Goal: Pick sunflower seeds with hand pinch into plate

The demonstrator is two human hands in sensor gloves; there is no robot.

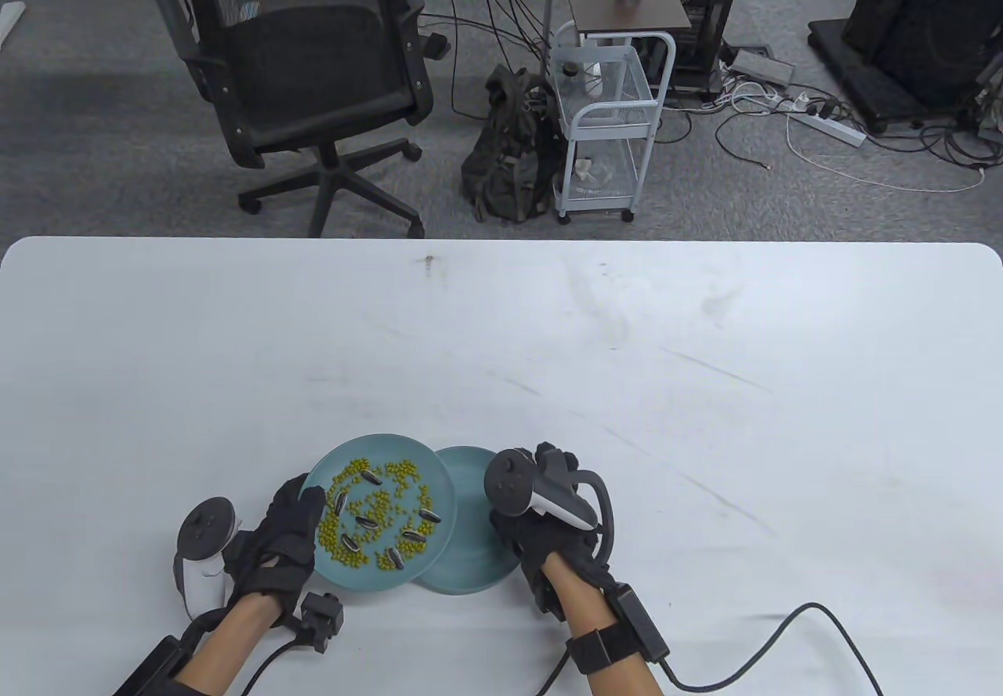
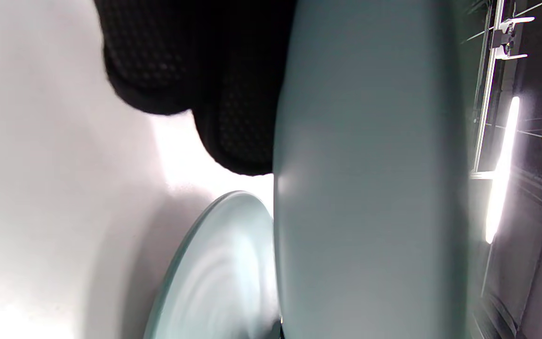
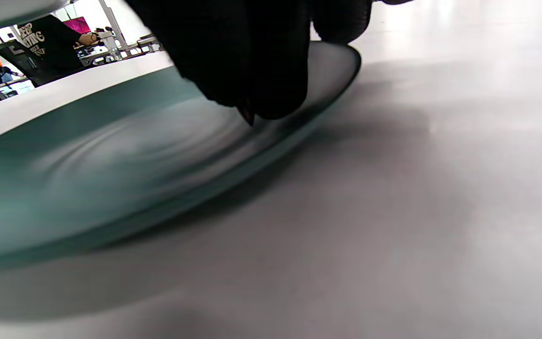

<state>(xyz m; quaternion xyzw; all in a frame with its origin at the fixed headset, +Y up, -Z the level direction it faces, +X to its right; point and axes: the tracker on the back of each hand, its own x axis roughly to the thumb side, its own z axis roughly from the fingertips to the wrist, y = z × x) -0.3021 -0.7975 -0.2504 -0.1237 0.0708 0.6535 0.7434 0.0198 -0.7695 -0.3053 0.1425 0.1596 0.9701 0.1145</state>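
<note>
A teal plate (image 1: 441,484) carries small green beans (image 1: 378,505) and several striped sunflower seeds (image 1: 371,479). My left hand (image 1: 302,509) grips its left rim and holds it so that it overlaps a second, empty teal plate (image 1: 470,559) on the table. The left wrist view shows the held plate's underside (image 2: 370,188) above the empty plate (image 2: 219,273), with my fingers (image 2: 233,94) under the rim. My right hand (image 1: 548,467) holds the empty plate's right rim. In the right wrist view its bunched fingers (image 3: 252,56) sit on that plate (image 3: 111,169).
The white table (image 1: 627,382) stretches wide to the right and back. A cable (image 1: 783,649) runs from my right wrist across the table's front. Behind the table stand an office chair (image 1: 305,77) and a white cart (image 1: 603,124).
</note>
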